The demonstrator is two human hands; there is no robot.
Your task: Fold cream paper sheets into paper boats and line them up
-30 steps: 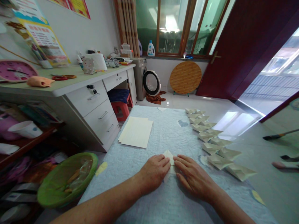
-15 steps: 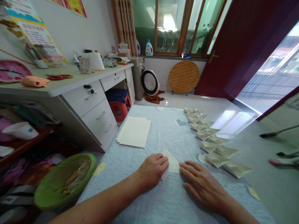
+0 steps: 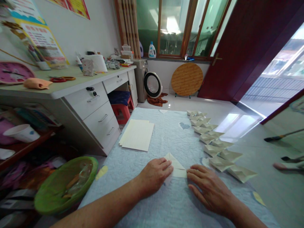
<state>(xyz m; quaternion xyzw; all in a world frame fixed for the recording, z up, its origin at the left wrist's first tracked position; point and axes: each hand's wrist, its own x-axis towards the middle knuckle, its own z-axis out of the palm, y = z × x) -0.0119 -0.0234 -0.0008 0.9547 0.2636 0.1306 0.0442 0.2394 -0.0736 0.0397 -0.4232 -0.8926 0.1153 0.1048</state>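
Note:
A cream paper sheet folded into a triangle above a strip lies on a pale blue quilted mat. My left hand rests on its lower left corner, and the fingers hide that edge. My right hand lies flat to the right, its fingertips at or just beside the paper's right corner. Further up the mat sits a small stack of cream paper sheets. A long double row of folded paper boats runs along the mat's right side, near my right hand.
A green basin holding a plastic bag stands left of the mat, below a white drawer desk with scissors and clutter on top. A shelf stands at far left. A washing machine and round board stand beyond the mat.
My right hand has slid rightward off the folded paper, leaving more of its top fold and lower strip visible. My left hand stays at the paper's left side.

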